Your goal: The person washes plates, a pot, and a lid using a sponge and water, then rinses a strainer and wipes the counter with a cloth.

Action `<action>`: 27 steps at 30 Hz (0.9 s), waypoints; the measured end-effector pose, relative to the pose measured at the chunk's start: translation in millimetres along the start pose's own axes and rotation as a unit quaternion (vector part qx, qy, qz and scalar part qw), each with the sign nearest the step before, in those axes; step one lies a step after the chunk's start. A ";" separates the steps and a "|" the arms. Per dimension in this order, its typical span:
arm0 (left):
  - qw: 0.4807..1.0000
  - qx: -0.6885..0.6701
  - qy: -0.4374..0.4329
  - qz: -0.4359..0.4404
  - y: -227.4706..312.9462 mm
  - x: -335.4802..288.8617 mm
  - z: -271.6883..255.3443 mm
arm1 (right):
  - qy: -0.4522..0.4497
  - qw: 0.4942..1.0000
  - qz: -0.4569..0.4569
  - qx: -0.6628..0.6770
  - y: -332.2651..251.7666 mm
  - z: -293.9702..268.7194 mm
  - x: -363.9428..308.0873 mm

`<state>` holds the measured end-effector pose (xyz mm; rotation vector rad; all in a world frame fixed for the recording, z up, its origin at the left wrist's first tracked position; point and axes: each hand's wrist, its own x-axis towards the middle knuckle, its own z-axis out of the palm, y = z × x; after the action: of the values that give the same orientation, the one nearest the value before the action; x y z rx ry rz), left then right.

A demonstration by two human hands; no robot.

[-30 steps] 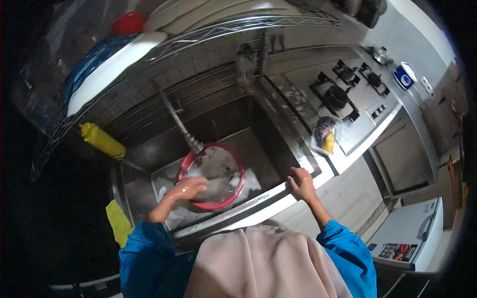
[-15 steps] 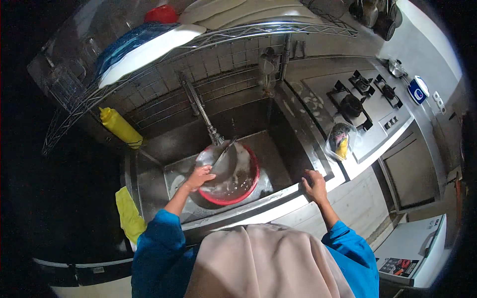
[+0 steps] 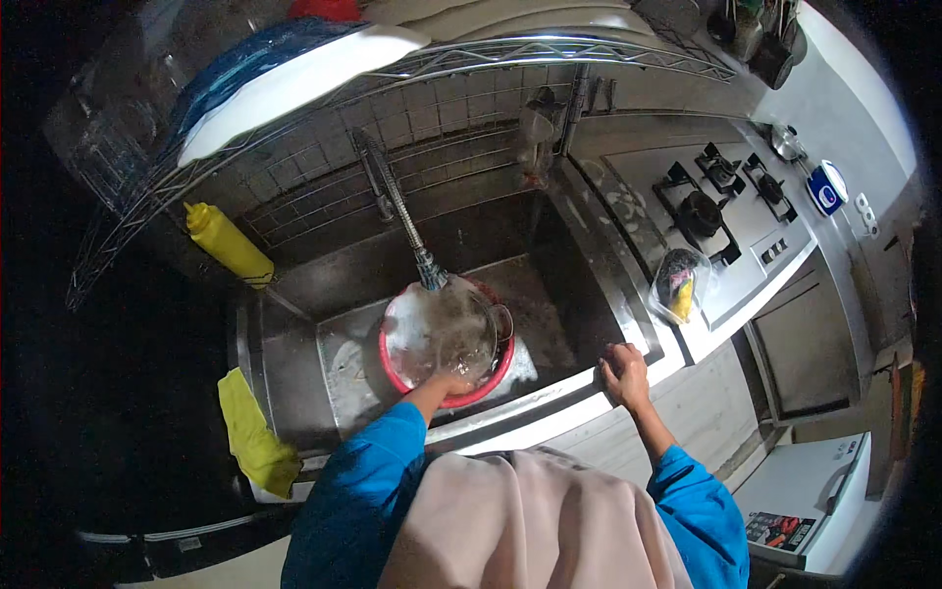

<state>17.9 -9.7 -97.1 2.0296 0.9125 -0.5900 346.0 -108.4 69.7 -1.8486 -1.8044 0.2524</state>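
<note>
Inside the steel sink (image 3: 549,285) stands a red basin (image 3: 391,365) holding cloudy, foamy water. My left hand (image 3: 449,385) reaches over the basin's near rim into the water, its fingers hidden. Just beyond it lies a round, shiny vessel with a loop handle (image 3: 504,322), partly under water; whether my fingers touch it cannot be made out. The spring-necked faucet (image 3: 429,267) hangs right over the basin. My right hand (image 3: 625,373) rests on the sink's front edge, thumb apart from loosely bent fingers, with nothing in it.
A yellow squeeze bottle (image 3: 228,245) stands left of the sink, and a yellow-green cloth (image 3: 253,432) drapes the left front corner. To the right are a clear container (image 3: 679,285) and a gas stove (image 3: 699,211). A wire rack (image 3: 481,53) spans the back above.
My left hand has moved from the basin's left side down to its near rim and into the water. The dark-edged thing it held up is now lower. My right hand stays on the edge.
</note>
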 end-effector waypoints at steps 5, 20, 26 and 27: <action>0.997 -0.025 0.054 0.048 5.5 10.8 -6.3 | -0.012 1.000 0.000 -0.005 -3.6 -0.5 0.9; 0.568 -0.718 0.391 0.098 5.3 -175.2 -92.5 | 0.008 0.999 -0.013 0.034 0.3 -0.8 0.1; 0.380 -0.824 0.413 0.079 -29.8 -231.7 -87.4 | 0.020 0.998 -0.022 0.047 -0.4 -0.4 -1.6; 0.353 -0.816 0.446 0.104 -33.0 -236.0 -86.3 | 0.028 0.998 -0.015 0.052 0.2 0.2 -2.8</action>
<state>-148.9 -17.6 93.6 0.2116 0.9420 1.3872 345.8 -111.1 68.7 -1.7393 -1.7465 0.2756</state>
